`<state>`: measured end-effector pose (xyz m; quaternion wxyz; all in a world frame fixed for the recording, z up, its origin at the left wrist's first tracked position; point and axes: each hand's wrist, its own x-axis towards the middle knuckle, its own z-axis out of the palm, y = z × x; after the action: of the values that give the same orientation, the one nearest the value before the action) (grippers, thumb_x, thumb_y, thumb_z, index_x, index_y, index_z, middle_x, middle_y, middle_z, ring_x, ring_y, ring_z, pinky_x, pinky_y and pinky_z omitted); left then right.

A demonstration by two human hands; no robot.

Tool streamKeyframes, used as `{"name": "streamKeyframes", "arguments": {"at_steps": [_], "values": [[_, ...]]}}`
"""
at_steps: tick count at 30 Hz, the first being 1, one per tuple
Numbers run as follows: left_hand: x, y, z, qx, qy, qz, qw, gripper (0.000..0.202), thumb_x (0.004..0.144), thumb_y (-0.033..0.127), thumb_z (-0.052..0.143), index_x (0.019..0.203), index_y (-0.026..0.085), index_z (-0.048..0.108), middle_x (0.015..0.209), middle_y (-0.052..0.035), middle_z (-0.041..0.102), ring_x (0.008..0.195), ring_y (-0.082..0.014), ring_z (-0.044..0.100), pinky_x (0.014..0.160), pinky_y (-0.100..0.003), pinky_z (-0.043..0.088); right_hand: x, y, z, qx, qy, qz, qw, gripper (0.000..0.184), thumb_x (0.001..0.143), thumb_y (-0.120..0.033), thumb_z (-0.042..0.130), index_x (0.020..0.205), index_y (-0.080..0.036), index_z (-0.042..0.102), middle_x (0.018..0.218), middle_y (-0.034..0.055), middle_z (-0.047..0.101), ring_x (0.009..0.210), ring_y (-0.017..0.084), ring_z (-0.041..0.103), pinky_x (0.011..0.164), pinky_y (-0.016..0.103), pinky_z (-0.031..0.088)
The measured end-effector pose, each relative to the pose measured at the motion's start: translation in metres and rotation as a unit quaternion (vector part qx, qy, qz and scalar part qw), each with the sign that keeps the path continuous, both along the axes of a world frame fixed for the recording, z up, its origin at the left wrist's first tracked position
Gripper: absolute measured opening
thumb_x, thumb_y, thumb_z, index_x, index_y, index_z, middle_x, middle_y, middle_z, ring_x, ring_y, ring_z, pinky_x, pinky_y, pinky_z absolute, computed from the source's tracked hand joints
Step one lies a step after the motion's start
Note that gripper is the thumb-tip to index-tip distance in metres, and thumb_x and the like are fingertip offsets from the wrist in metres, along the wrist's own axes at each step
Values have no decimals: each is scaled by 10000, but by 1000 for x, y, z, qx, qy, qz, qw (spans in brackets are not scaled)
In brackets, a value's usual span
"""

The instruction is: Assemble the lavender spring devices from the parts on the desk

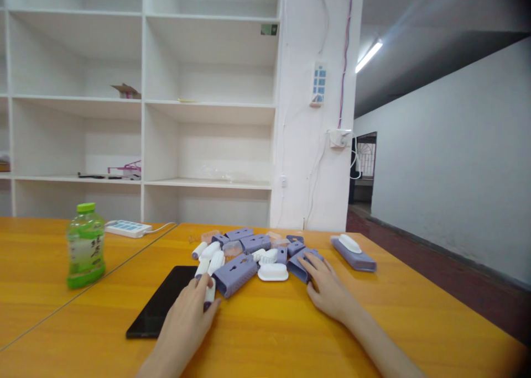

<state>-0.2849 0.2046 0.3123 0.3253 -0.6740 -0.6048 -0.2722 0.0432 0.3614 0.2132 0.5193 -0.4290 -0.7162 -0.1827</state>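
Observation:
My left hand [188,306] is closed around a small white piece with a dark purple end [210,294], thumb on one side and fingers on the other. My right hand [327,284] has its fingers over a purple hollow sleeve [297,266], with the thumb at its near side. Between the hands lies another purple sleeve with a keyhole-shaped cutout [236,276]. A white oval brush head [272,272] rests beside it. Several more purple sleeves [255,243], white brush parts [210,251] and clear plastic pieces [232,249] are heaped behind.
A black tablet [164,300] lies by my left forearm. Farther left stand a green-capped bottle [86,248] and a white power strip [128,228]. At the right, a white brush piece [349,243] sits on a purple sleeve [357,257]. White shelving [143,146] rises behind the table.

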Motion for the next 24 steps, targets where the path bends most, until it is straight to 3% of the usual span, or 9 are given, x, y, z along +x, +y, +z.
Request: {"name": "streamKeyframes", "arguments": {"at_steps": [3, 6, 10, 15, 18, 22, 24], "values": [[-1, 1, 0, -7, -9, 7, 1000, 192, 933, 147, 480, 1112, 192, 533, 1109, -113, 657, 1075, -278, 655, 907, -346, 459, 0, 0, 1, -13, -4, 0, 1000, 742, 831, -171, 491, 1563, -248, 396, 1665, 95, 313, 1545, 295, 249, 1246, 574, 181], [3, 1, -3, -10, -19, 27, 999, 335, 890, 84, 437, 1210, 163, 497, 1195, -155, 651, 1093, -295, 668, 921, -377, 473, 3, -1, 1, -23, -9, 1, 1000, 755, 841, -206, 494, 1577, -304, 357, 1677, 57, 287, 1545, 312, 242, 1219, 606, 230], [10, -4, -8, -34, 4, 62, 997, 530, 889, 160, 416, 1416, 110, 403, 1262, -224, 660, 1083, -373, 698, 907, -479, 499, 6, -8, 4, -13, -10, -7, 1000, 730, 815, -246, 550, 1536, -285, 442, 1623, 84, 398, 1494, 323, 335, 1221, 543, 245], [17, -8, -10, -47, 43, 80, 995, 474, 891, 185, 386, 1328, 86, 541, 1186, -231, 706, 1068, -403, 707, 911, -528, 506, 5, -28, 12, 8, -8, -12, 1000, 578, 851, -445, 610, 1407, -288, 589, 1369, 118, 597, 1289, 347, 503, 1137, 538, 327], [19, -9, -12, -50, 35, 82, 995, 473, 896, 185, 395, 1332, 82, 549, 1170, -223, 719, 1061, -407, 708, 909, -534, 512, 5, -34, 14, 7, -3, -8, 1000, 583, 841, -541, 639, 1370, -295, 612, 1380, 121, 576, 1307, 354, 480, 1147, 541, 297], [22, -16, -18, -98, 22, 42, 994, 550, 880, 144, 443, 1423, 92, 516, 1282, -225, 687, 1182, -385, 662, 1012, -512, 476, 6, -29, 11, -30, 11, 1, 999, 778, 825, -602, 656, 1505, -269, 479, 1555, 149, 438, 1459, 383, 334, 1193, 575, 212], [26, -22, -23, -147, -8, -18, 989, 583, 852, 161, 520, 1435, 152, 533, 1379, -175, 650, 1295, -349, 593, 1105, -457, 416, 8, -27, 9, -49, 17, 7, 999, 792, 821, -615, 657, 1503, -254, 482, 1524, 161, 470, 1428, 387, 383, 1179, 573, 241]]}}
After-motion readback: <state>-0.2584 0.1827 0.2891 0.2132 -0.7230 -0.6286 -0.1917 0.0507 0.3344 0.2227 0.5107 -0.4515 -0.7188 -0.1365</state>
